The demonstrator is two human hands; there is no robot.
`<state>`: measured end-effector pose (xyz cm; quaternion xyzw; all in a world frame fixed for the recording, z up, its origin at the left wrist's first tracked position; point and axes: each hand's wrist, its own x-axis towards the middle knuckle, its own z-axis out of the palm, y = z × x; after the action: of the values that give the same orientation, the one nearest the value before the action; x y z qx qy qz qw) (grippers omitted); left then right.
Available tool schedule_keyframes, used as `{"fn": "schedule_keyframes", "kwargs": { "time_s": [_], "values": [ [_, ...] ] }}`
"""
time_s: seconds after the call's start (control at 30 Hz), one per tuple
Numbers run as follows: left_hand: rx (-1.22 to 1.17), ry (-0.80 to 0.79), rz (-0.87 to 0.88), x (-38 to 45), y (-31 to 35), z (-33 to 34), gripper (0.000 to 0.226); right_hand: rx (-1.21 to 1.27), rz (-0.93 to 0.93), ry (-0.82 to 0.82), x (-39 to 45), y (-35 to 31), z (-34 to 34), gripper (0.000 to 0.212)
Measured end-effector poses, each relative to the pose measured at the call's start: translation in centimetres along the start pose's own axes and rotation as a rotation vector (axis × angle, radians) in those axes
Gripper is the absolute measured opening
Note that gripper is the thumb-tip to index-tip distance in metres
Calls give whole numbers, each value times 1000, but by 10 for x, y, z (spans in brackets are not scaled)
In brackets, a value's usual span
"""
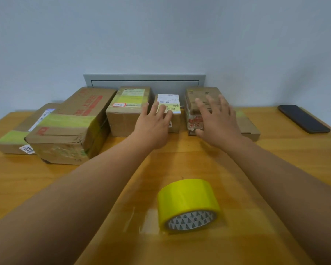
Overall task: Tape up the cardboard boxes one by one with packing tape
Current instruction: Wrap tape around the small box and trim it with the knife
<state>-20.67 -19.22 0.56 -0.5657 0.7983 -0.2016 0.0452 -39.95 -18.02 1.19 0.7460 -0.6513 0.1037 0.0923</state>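
Both arms reach forward over the orange-brown wooden table (275, 169) with fingers spread wide and nothing held. The left hand (153, 127) hovers at the small brown cardboard box with the white shipping label (169, 104), fingertips over its near top edge; whether they touch is unclear. The right hand (218, 121) is in front of the worn brown cardboard box with red printing (195, 104). The roll of yellow packing tape (187, 203) lies behind both hands, between the forearms. To the left of the left hand, the large long brown carton (71, 131) and the flat brown box beside it (13, 140) already carry yellowish tape bands, so some sealing looks done. The labelled box shows no fresh yellow band that I can tell, so it seems next. A black phone (304, 118) lies far right of the right hand.
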Motion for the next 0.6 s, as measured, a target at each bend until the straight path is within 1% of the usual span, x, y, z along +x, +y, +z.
{"fn": "schedule_keyframes", "kwargs": {
  "time_s": [0.1, 0.17, 0.23, 0.37, 0.43, 0.5, 0.6],
  "values": [
    [45, 5, -37, 7, 1, 5, 67, 14, 58, -85, 18, 0, 5, 103],
    [50, 8, -64, 10, 2, 8, 70, 11, 96, -148, 24, -1, 7, 105],
    [45, 1, -77, 12, 2, 10, 72, 9, 114, -149, 27, -3, 8, 95],
    [35, 4, -66, 10, 4, 9, 73, 73, 116, -7, 22, -8, 2, 54],
    [2, 7, -59, 6, 7, 7, 71, 81, 114, 15, 19, -9, -2, 42],
    [-101, 28, -40, 0, 11, 3, 71, 84, 111, 15, 16, -9, -6, 37],
    [-412, 56, 13, -10, 18, -9, 73, 86, 85, 15, 3, -8, -13, 36]
  ]
}}
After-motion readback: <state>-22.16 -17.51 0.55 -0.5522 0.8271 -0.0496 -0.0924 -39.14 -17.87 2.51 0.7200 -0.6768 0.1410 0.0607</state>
